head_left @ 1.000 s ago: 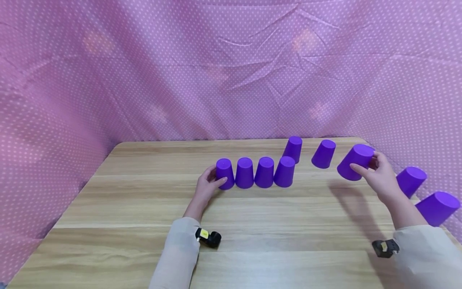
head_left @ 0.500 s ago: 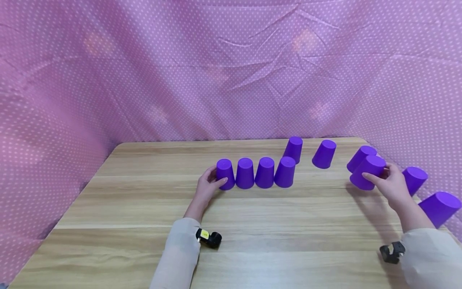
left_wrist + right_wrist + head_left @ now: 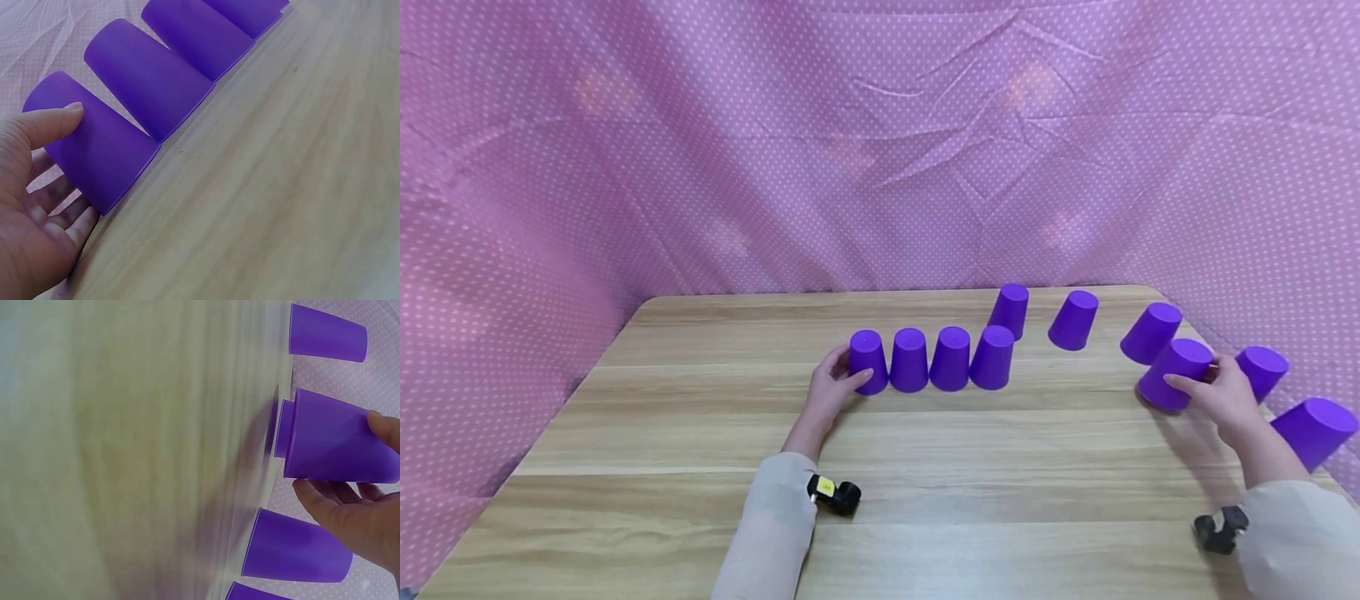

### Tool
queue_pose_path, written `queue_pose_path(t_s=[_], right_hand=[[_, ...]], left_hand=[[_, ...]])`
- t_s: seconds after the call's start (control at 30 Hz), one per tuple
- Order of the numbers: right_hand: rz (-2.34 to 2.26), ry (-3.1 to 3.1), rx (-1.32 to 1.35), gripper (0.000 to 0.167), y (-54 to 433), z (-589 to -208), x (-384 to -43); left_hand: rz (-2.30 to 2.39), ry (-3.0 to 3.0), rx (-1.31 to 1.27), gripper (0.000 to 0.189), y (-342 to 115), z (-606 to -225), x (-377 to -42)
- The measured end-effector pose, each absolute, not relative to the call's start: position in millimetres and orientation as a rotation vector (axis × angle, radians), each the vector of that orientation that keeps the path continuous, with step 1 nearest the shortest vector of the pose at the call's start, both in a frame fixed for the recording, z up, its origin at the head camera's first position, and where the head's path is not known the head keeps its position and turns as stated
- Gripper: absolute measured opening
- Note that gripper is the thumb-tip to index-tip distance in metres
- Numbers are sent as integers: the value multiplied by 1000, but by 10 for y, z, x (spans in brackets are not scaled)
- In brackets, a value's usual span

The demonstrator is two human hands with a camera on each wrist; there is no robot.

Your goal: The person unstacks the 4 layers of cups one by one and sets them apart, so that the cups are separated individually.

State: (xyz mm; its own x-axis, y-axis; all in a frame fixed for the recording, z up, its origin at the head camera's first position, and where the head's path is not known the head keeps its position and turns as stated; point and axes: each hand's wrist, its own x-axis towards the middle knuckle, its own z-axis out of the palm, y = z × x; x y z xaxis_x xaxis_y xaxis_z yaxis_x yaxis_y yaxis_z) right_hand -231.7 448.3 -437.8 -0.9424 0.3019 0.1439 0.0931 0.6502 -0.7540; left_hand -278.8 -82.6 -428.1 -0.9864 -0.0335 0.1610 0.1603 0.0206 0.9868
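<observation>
Upside-down purple cups stand on the wooden table. At the left end of a side-by-side row, my left hand (image 3: 832,385) curls round the end cup (image 3: 868,363), thumb on its near side. The left wrist view shows that cup's rim down on the wood. My right hand (image 3: 1228,400) grips another upside-down cup (image 3: 1172,377) at the right, thumb in front and fingers behind. In the right wrist view a gap shows between this held cup (image 3: 340,440) and the table, and a standing cup (image 3: 282,428) is partly hidden behind it.
The row goes on with cups (image 3: 909,360), (image 3: 950,360) and a cup (image 3: 992,358) at its right end. Loose cups stand farther back (image 3: 1072,321) and along the right side (image 3: 1317,433). A pink dotted curtain (image 3: 880,167) hangs behind the table (image 3: 662,417).
My right hand has moved right, nearer to me and down with its cup, uncovering the standing cup behind it. The left hand has stayed at the end cup.
</observation>
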Motion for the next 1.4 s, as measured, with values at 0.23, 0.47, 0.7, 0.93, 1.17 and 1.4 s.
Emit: queue_pose_path(t_s=[0.23,0.47,0.7,0.93,1.17,1.4], right_hand=[[1254,-2605,-273,61,4112,-3958,-2026],[1244,-2613,-325,57,4029,-3855,-1950],[1277,-2593,-330,58,4113,-3933,-1983],[1460,-2512,-273,52,4121,-3903,-1990],[1441,-2539,-288,57,4076,-3834,-1958],[1452,-2530,-306,65,4038,-3716,-1945]], left_hand=[[-2095,-2155,-128,55,-817,-4280,-2784],[-2084,-2162,-119,55,-814,-4277,-2783],[-2073,-2186,-98,56,-822,-4275,-2788],[-2087,-2192,-100,57,-824,-4272,-2781],[-2093,-2197,-101,58,-828,-4267,-2774],[-2089,-2193,-98,57,-835,-4268,-2784]])
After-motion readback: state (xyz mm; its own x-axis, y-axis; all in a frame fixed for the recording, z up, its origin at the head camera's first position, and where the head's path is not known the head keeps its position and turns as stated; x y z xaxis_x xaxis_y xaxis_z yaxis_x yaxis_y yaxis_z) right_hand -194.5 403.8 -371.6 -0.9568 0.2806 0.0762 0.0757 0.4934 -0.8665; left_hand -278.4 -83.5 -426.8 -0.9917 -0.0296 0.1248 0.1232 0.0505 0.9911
